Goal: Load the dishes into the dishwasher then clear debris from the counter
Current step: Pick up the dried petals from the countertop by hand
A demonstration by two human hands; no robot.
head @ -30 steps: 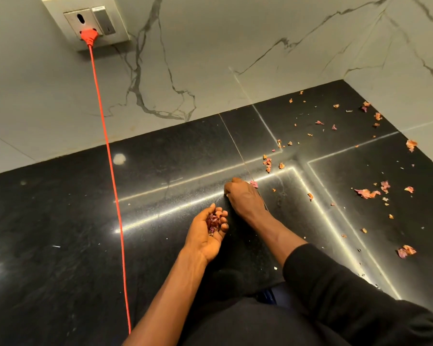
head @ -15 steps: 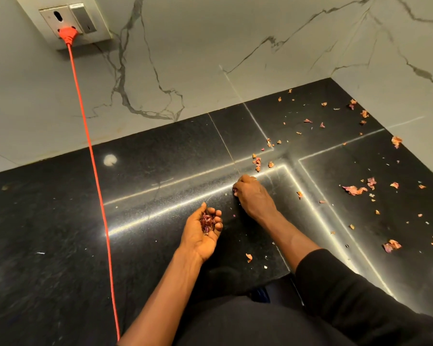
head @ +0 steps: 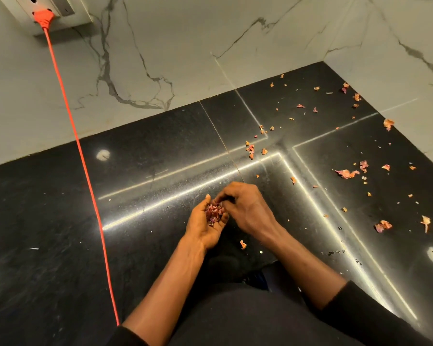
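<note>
Papery pink-orange debris (head: 346, 173) lies scattered; black counter (head: 48, 245) glossy.

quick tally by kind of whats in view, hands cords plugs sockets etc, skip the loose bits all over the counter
hands: 2, left hand cupped, right hand over it
handful of peel scraps in the left palm: 1
orange cord: 1
orange plug: 1
socket plate: 1
total: 6, loose scraps on the counter not counted

The counter (head: 60, 245) is glossy black polished stone, the wall (head: 185, 46) smooth veined marble, the scraps (head: 346, 173) papery.
</note>
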